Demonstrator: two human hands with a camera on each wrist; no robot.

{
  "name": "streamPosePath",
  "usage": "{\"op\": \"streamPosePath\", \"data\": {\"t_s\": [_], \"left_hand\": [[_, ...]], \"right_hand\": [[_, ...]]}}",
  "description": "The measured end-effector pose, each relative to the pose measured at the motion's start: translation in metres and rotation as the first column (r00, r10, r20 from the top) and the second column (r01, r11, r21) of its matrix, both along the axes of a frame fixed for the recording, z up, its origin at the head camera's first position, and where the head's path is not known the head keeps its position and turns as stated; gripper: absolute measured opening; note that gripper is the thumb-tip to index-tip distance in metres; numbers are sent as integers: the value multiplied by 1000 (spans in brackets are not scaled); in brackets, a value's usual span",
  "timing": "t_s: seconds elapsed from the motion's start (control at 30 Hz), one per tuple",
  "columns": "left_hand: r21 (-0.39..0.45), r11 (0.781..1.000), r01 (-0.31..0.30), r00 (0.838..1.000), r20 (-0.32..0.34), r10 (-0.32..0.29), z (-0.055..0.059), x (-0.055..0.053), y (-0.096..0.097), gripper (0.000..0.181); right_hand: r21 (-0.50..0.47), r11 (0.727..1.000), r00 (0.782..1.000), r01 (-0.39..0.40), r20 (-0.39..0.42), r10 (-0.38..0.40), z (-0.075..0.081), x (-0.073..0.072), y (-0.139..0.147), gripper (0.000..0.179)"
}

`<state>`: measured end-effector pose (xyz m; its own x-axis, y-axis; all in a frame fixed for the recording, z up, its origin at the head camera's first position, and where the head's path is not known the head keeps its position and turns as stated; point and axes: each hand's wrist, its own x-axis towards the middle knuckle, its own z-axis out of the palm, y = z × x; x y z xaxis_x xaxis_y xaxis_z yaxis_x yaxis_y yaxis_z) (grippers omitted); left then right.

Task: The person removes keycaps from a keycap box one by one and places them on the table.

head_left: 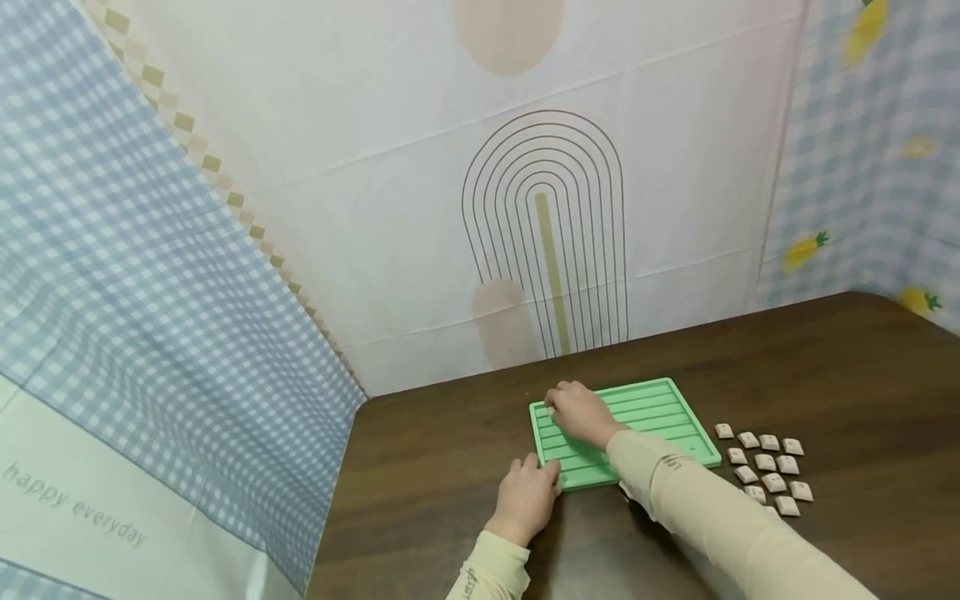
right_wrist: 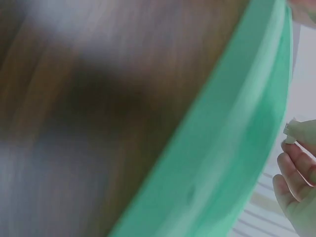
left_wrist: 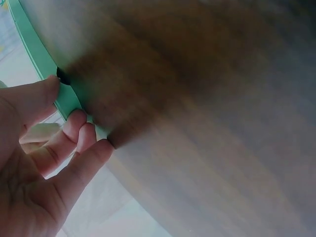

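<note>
A light green tray [head_left: 652, 410] with raised parallel ridges lies on the brown table. My left hand [head_left: 525, 500] grips the tray's near left corner. In the left wrist view, the thumb [left_wrist: 42, 96] and fingertips [left_wrist: 76, 121] touch the green edge [left_wrist: 37, 47]. Reaching across the tray, my right hand [head_left: 583, 414] is over its far left part. In the right wrist view, that hand's thumb and fingers pinch a small white keycap [right_wrist: 290, 133]. Several similar white keycaps [head_left: 765, 463] with faint dark marks lie right of the tray.
The wooden table [head_left: 435, 450] ends at a patterned white cloth [head_left: 390, 250] behind it. A blue checked cloth [head_left: 187, 292] hangs along the left side. My right forearm [head_left: 720, 517] crosses over the tray's near edge, close to the loose keycaps.
</note>
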<state>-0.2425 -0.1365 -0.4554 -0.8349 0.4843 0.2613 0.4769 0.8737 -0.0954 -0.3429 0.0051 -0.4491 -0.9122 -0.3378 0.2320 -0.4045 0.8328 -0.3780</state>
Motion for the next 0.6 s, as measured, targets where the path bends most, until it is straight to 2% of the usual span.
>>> {"op": "streamPosePath", "data": {"t_s": [0.17, 0.33, 0.47, 0.6], "left_hand": [[5, 1000, 11, 1000, 2, -11, 1, 1, -1, 19], [16, 1000, 7, 1000, 3, -7, 2, 1, 0, 18], [21, 1000, 5, 1000, 3, -5, 3, 0, 1, 18], [27, 1000, 6, 1000, 28, -7, 1, 2, 1, 18]], "right_hand": [[-32, 999, 999, -3, 51, 5, 23, 3, 37, 18], [-60, 998, 994, 31, 109, -25, 41, 1, 91, 21], [-60, 995, 989, 83, 124, -75, 43, 5, 140, 23], [-41, 990, 978, 132, 171, -123, 33, 18, 186, 27]]}}
